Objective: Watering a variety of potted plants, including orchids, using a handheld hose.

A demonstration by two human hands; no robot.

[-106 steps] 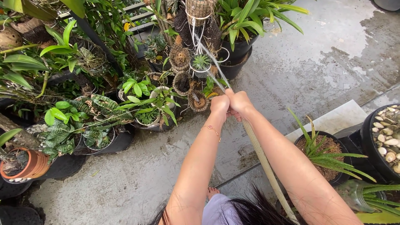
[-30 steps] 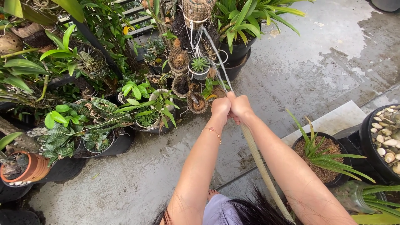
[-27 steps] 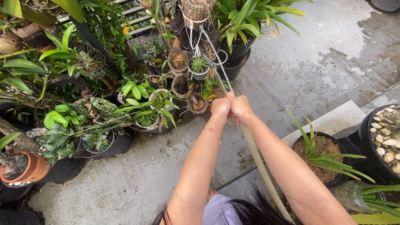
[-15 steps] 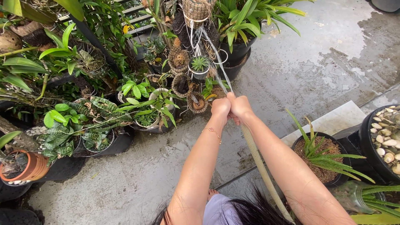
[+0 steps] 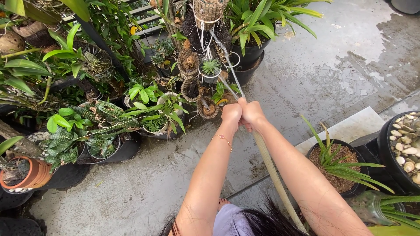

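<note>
spraying hose [image 5: 267, 159] water over potted plants [image 5: 154, 114]

No packages, labels, signs or screens.

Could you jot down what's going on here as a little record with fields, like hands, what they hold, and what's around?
Left hand: left hand closed on the hose end
Right hand: right hand closed on the hose, touching the left
Hose: hose runs back beside the right arm
Water: spray shoots up toward the hanging baskets
Wrist: bracelet on the left
Left side: leafy potted plants and a clay pot
Right side: pot of pebbles, spiky plant
Ground: wet floor
</note>
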